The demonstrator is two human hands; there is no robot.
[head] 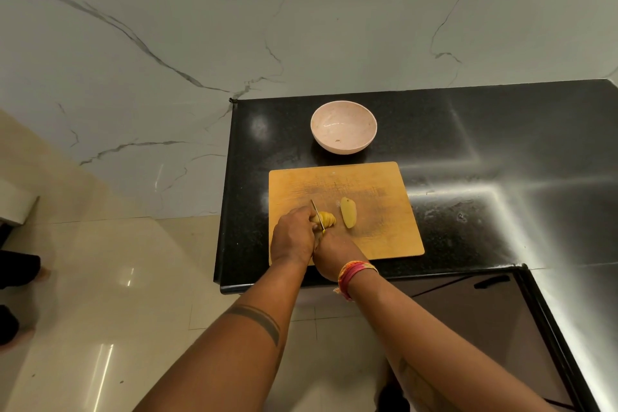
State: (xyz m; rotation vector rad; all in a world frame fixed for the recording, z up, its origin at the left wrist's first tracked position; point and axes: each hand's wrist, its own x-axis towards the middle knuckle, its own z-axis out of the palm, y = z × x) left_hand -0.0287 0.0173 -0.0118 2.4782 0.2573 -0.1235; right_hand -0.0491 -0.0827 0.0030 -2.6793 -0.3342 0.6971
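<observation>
**Item: potato slicing, step in progress**

- Cutting board (378, 227): wooden, on the dark surface (468, 144); the landmark for this entry.
- Sliced potato half (328, 219): on the board's near-left part, several slices fanned at its right end.
- Left hand (292, 237): over the board's near-left edge, fingers curled on the uncut end of the sliced half.
- Right hand (334, 254): at the board's near edge, closed round the handle of the knife (317, 215); blade set upright in the half.
- Second potato half (348, 212): 1 piece, uncut, near the board's middle.
- Bowl (354, 120): just beyond the board's far edge.

Judgement: slicing is about midway. The next move calls for a straight downward cut, with the left fingertips drawn back from the blade.
</observation>
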